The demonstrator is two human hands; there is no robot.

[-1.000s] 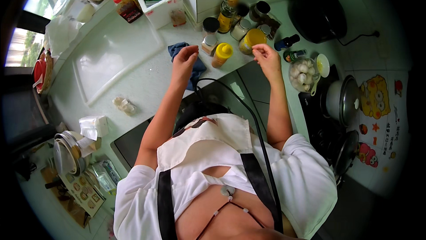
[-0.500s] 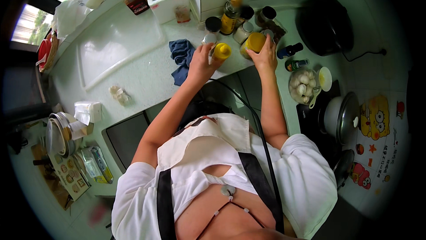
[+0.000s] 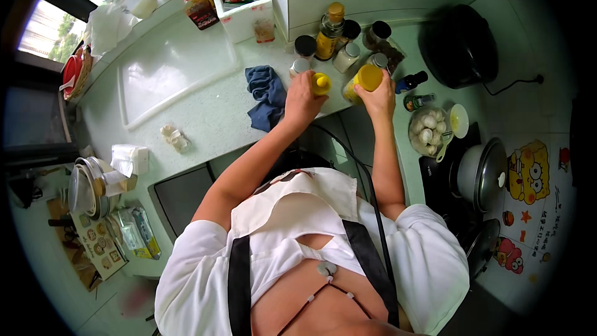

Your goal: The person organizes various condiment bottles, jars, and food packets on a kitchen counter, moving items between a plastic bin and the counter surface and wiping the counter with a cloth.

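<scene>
At the counter's front edge, my left hand (image 3: pixel 303 100) is closed around a small squeeze bottle with a yellow cap (image 3: pixel 321 83); its body is mostly hidden by the fingers. My right hand (image 3: pixel 380 97) grips a jar with a wide yellow lid (image 3: pixel 369 77) from its right side. That jar leans a little toward me. Just behind the two stand a white-capped jar (image 3: pixel 300 67), a silver-capped shaker (image 3: pixel 346 56) and another silver-capped jar (image 3: pixel 377 60). A dark blue cloth (image 3: pixel 266 96) lies crumpled left of my left hand.
Behind the jars rises a tall sauce bottle (image 3: pixel 326 41). Two small bottles, one dark blue (image 3: pixel 411 81), and a bowl of garlic (image 3: pixel 428 128) sit to the right. A black appliance (image 3: pixel 460 47) and lidded pot (image 3: pixel 488 174) stand beyond. A translucent board (image 3: pixel 177 78) lies left.
The whole view has shifted slightly. My right hand has drawn the yellow-lidded jar a little toward me, away from the silver-capped jar. My left hand keeps its hold on the squeeze bottle.
</scene>
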